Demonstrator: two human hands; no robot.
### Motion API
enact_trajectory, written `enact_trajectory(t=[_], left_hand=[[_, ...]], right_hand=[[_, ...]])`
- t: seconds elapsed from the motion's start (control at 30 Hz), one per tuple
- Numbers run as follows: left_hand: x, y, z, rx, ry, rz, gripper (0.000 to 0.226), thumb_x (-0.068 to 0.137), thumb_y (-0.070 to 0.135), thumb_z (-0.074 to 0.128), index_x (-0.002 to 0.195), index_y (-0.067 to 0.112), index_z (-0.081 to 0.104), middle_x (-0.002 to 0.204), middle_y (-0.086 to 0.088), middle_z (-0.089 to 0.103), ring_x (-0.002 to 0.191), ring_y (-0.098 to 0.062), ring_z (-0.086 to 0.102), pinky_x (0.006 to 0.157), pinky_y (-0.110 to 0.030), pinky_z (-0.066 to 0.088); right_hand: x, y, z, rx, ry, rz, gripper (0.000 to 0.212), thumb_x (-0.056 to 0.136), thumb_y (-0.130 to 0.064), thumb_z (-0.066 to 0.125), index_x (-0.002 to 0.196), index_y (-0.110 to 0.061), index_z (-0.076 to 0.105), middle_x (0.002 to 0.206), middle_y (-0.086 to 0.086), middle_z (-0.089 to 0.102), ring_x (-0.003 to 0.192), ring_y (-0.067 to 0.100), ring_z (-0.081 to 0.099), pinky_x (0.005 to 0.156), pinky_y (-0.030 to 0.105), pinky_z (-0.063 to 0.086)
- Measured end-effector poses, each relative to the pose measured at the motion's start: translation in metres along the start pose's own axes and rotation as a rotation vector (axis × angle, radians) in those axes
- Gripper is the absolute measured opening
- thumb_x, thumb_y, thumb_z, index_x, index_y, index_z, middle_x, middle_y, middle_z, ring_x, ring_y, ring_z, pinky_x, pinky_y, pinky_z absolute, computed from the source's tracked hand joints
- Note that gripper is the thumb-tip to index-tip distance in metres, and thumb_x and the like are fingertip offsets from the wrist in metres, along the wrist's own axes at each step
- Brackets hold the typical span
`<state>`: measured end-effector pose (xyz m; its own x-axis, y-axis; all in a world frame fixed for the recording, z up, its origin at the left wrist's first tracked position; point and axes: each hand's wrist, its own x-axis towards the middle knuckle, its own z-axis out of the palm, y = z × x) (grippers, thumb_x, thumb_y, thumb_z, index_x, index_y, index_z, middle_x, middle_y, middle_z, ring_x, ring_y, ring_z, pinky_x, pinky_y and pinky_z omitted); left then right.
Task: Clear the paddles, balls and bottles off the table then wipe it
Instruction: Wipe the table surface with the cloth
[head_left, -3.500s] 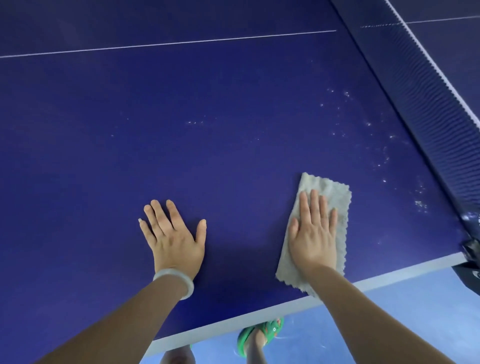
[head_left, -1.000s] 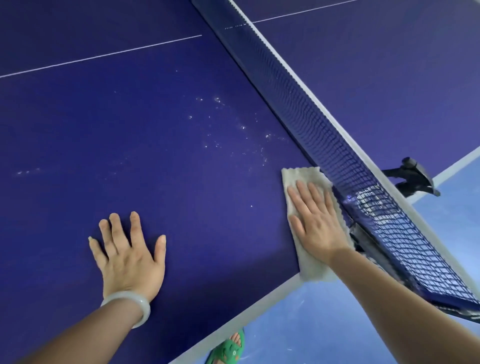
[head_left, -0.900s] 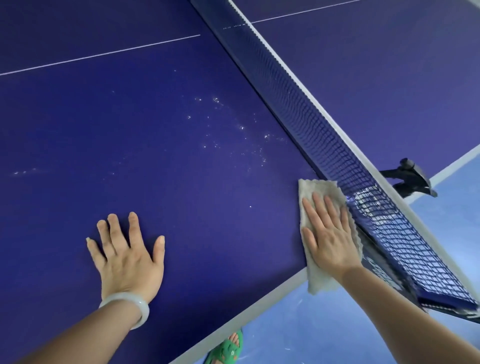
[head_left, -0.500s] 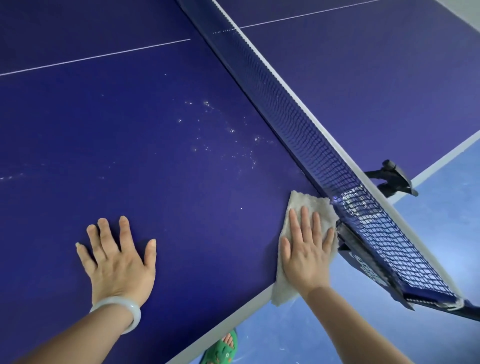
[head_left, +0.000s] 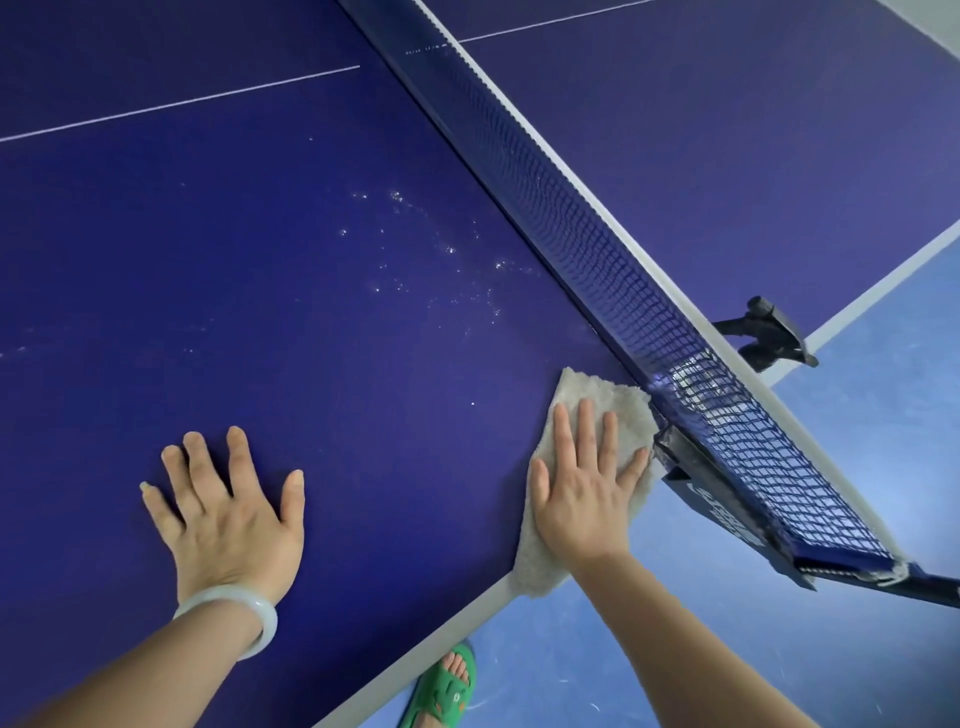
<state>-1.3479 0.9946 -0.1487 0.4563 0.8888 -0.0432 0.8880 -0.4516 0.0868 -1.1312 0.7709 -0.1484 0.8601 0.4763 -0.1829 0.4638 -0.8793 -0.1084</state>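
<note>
Rightward, the net clamp (head_left: 681, 464) abuts the cloth (head_left: 595, 388)

White lettering (head_left: 722, 514) showing on dark net bracket (head_left: 680, 470), just below net (head_left: 571, 223), at near edge of table (head_left: 260, 286). Letters running slantwise along bracket face, partly cut off, too blurred for reading. Brand or word cannot be told. Nothing else readable showing in view.

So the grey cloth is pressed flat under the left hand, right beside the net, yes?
Not quite. The head view shows the grey cloth pressed flat under the right hand, right beside the net. The left hand lies flat on the table itself.
</note>
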Motion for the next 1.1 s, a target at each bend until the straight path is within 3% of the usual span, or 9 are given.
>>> enact_trajectory(t=[0.13,0.23,0.37,0.47,0.57,0.67,0.73,0.9,1.1], left_hand=[[0.001,0.002,0.000,0.003,-0.015,-0.002,0.077,0.093,0.054,0.032,0.154,0.008,0.023,0.159,-0.026,0.013,0.149,-0.039,0.002,0.120,-0.057,0.000],[0.001,0.002,0.000,0.018,-0.040,-0.011,0.077,0.094,0.057,0.026,0.156,0.011,0.017,0.161,-0.022,0.008,0.150,-0.036,-0.003,0.121,-0.055,-0.002],[0.000,0.002,-0.004,0.009,-0.063,-0.018,0.079,0.093,0.059,0.019,0.157,0.013,0.014,0.162,-0.020,0.004,0.151,-0.034,-0.006,0.121,-0.054,-0.004],[0.000,0.002,-0.002,0.011,-0.050,-0.011,0.077,0.095,0.058,0.018,0.156,0.012,0.017,0.162,-0.022,0.008,0.150,-0.036,-0.002,0.121,-0.055,-0.002],[0.001,0.001,-0.002,0.035,-0.039,0.002,0.074,0.097,0.056,0.019,0.155,0.010,0.021,0.160,-0.024,0.013,0.150,-0.038,0.003,0.121,-0.057,0.002],[0.001,0.000,-0.001,0.053,-0.053,-0.003,0.077,0.094,0.057,0.020,0.155,0.010,0.020,0.161,-0.023,0.012,0.150,-0.038,0.003,0.120,-0.058,0.003],[0.001,0.001,-0.001,0.065,-0.065,-0.003,0.077,0.094,0.058,0.017,0.156,0.012,0.018,0.161,-0.022,0.010,0.151,-0.037,0.002,0.121,-0.057,0.003],[0.002,0.001,0.002,0.033,-0.038,0.002,0.074,0.098,0.057,0.019,0.154,0.010,0.024,0.160,-0.024,0.016,0.150,-0.039,0.009,0.120,-0.059,0.007],[0.003,0.000,0.001,0.052,-0.074,0.002,0.075,0.096,0.056,0.017,0.154,0.009,0.026,0.160,-0.024,0.016,0.150,-0.039,0.010,0.119,-0.061,0.012]], right_hand=[[0.035,0.007,-0.011,-0.022,-0.030,0.015,0.064,0.098,-0.049,0.014,0.158,-0.033,-0.002,0.166,-0.005,-0.009,0.152,0.023,-0.015,0.117,0.062,-0.010],[0.058,-0.031,-0.013,0.041,0.018,0.048,0.063,0.102,-0.043,0.020,0.159,-0.024,-0.001,0.166,0.002,-0.008,0.152,0.025,-0.012,0.118,0.059,-0.009],[0.026,-0.083,-0.006,0.048,0.002,-0.320,0.061,0.105,-0.041,0.019,0.159,-0.020,0.001,0.166,0.003,-0.006,0.152,0.022,-0.013,0.122,0.048,-0.010],[0.007,-0.055,-0.004,0.019,-0.017,-0.474,0.062,0.104,-0.046,0.018,0.159,-0.024,-0.002,0.165,-0.004,-0.009,0.150,0.014,-0.019,0.123,0.042,-0.009],[0.013,-0.013,-0.002,0.044,0.080,-0.136,0.065,0.100,-0.048,0.016,0.159,-0.022,0.003,0.166,0.000,-0.001,0.153,0.018,-0.009,0.123,0.043,-0.007],[0.022,-0.028,-0.001,0.090,0.104,0.173,0.070,0.098,-0.046,0.011,0.159,-0.013,0.002,0.166,0.010,0.000,0.153,0.026,-0.006,0.122,0.048,-0.007],[0.028,-0.066,0.001,0.102,0.100,0.177,0.070,0.097,-0.045,0.008,0.158,-0.011,-0.002,0.165,0.013,-0.003,0.152,0.029,-0.007,0.122,0.050,-0.009],[0.055,-0.134,0.005,0.090,0.043,-0.085,0.066,0.102,-0.042,0.014,0.158,-0.012,-0.006,0.165,0.009,-0.010,0.152,0.027,-0.012,0.122,0.048,-0.012],[-0.004,-0.098,0.010,0.084,0.073,0.126,0.069,0.099,-0.045,0.011,0.157,-0.009,-0.002,0.165,0.016,0.001,0.153,0.031,-0.002,0.122,0.055,0.001]])
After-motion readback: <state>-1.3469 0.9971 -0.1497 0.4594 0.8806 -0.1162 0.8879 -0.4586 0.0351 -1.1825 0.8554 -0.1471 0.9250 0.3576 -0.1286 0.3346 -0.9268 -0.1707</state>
